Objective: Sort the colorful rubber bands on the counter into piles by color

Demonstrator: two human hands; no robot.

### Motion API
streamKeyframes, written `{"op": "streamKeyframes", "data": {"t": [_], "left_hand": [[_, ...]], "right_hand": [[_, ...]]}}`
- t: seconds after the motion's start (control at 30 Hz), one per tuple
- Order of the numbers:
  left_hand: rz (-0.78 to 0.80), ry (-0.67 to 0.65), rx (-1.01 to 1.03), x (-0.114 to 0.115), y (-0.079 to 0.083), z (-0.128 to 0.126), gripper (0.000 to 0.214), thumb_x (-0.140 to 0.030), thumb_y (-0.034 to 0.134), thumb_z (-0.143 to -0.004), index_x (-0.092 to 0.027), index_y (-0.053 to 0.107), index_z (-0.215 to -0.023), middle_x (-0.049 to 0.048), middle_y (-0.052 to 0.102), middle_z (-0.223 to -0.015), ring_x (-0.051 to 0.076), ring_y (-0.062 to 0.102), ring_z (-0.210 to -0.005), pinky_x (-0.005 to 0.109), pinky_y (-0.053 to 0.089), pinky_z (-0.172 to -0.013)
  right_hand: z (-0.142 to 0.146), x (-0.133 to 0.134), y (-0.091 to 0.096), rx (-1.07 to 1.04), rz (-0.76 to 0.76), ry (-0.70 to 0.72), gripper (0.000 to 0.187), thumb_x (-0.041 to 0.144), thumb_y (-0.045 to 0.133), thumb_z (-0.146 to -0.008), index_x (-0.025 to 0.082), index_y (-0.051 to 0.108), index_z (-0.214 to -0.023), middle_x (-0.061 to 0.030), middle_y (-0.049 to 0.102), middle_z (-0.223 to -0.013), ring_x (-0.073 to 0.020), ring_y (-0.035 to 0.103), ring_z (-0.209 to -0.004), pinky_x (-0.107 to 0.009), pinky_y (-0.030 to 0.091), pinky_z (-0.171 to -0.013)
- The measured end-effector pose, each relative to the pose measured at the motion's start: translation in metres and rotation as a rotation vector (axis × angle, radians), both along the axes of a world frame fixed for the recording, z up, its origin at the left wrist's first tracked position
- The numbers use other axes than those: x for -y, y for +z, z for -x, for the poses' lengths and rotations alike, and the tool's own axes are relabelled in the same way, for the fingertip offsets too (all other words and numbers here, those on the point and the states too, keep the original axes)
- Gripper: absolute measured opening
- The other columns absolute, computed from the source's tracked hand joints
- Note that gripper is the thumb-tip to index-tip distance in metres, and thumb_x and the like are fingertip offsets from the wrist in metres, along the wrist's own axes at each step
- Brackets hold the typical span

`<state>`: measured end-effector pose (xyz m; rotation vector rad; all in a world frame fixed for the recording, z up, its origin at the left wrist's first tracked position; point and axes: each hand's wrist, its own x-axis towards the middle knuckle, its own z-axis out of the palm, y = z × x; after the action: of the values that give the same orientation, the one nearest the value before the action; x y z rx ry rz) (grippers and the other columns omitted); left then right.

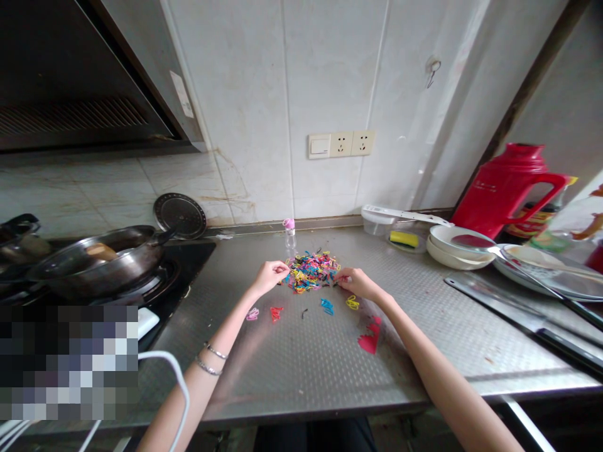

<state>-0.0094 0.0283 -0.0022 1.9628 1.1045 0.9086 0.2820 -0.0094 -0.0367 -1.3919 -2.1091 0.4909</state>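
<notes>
Hands (272,275): at multicoloured pile (313,271), can't tell if pinching | bottle (289,240) just behind | pan (94,279) left | bowls (459,257) right

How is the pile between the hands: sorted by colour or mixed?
Mixed: yellow, blue, pink and black overlap within the pile.

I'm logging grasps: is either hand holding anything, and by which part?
It cannot be told: the left hand and right hand are at opposite sides of the colourful pile, and any pinched piece is too small to make out.
</notes>
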Motion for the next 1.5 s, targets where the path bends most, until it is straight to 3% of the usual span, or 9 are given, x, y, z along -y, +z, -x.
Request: {"op": "streamKeyframes", "data": {"t": [0.2,0.6,0.87,1.03,1.13,1.3,1.5], "left_hand": [[0.009,0.063,0.022,-0.013,-0.006,0.017,0.019,-0.026,0.059,-0.067,-0.009,0.064,-0.073,0.0073,0.066,-0.071,0.013,0.058,-0.063,0.024,0.045,-0.062],[0.041,0.129,-0.007,-0.027,-0.017,0.037,0.014,-0.022,0.059,-0.066,-0.011,0.064,-0.072,0.0064,0.066,-0.067,0.014,0.059,-0.063,0.024,0.046,-0.062],[0.047,0.119,-0.061,-0.025,-0.016,0.038,0.016,-0.023,0.058,-0.066,-0.01,0.065,-0.074,0.006,0.065,-0.066,0.013,0.057,-0.062,0.023,0.044,-0.061],[0.012,0.098,-0.185,-0.023,-0.019,0.042,0.019,-0.022,0.056,-0.066,-0.009,0.066,-0.075,0.0046,0.063,-0.064,0.013,0.055,-0.06,0.022,0.041,-0.059],[-0.041,0.099,-0.3,-0.022,-0.019,0.044,0.019,-0.023,0.056,-0.064,-0.011,0.067,-0.074,0.0028,0.061,-0.06,0.012,0.053,-0.057,0.022,0.038,-0.057],[-0.08,-0.009,-0.383,-0.017,-0.014,0.042,0.019,-0.023,0.057,-0.064,-0.013,0.068,-0.075,0.0018,0.061,-0.064,0.012,0.052,-0.058,0.021,0.037,-0.058],[-0.149,-0.003,-0.441,-0.015,-0.016,0.038,0.018,-0.02,0.054,-0.066,-0.016,0.068,-0.077,0.0026,0.062,-0.069,0.013,0.054,-0.064,0.022,0.038,-0.064]], "right_hand": [[0.003,0.004,0.006,-0.029,0.008,-0.019,0.026,0.014,0.048,-0.066,0.013,0.068,-0.081,-0.0024,0.065,-0.071,-0.0133,0.056,-0.065,-0.021,0.042,-0.064],[0.018,0.006,0.02,-0.14,0.003,0.078,0.025,0.017,0.05,-0.067,0.013,0.068,-0.084,-0.0024,0.066,-0.073,-0.0132,0.057,-0.067,-0.022,0.043,-0.064],[0.079,0.024,0.027,-0.055,0.081,0.354,0.029,0.009,0.048,-0.065,0.014,0.067,-0.086,-0.0011,0.064,-0.073,-0.0101,0.054,-0.064,-0.018,0.042,-0.061],[0.093,0.029,0.021,0.004,0.131,0.469,0.028,0.008,0.048,-0.064,0.015,0.066,-0.084,0.0005,0.064,-0.07,-0.0087,0.053,-0.06,-0.017,0.041,-0.057],[0.089,0.022,0.028,-0.004,0.095,0.447,0.027,0.009,0.048,-0.064,0.015,0.067,-0.084,-0.0007,0.065,-0.074,-0.0099,0.055,-0.063,-0.017,0.041,-0.059],[0.072,-0.003,0.044,-0.054,0.012,0.329,0.025,0.012,0.048,-0.068,0.014,0.067,-0.084,-0.0031,0.067,-0.079,-0.0121,0.058,-0.07,-0.02,0.043,-0.064],[0.052,-0.028,0.034,-0.104,-0.028,0.162,0.023,0.016,0.05,-0.069,0.014,0.068,-0.085,-0.0035,0.067,-0.077,-0.0127,0.057,-0.067,-0.022,0.043,-0.064]]}}
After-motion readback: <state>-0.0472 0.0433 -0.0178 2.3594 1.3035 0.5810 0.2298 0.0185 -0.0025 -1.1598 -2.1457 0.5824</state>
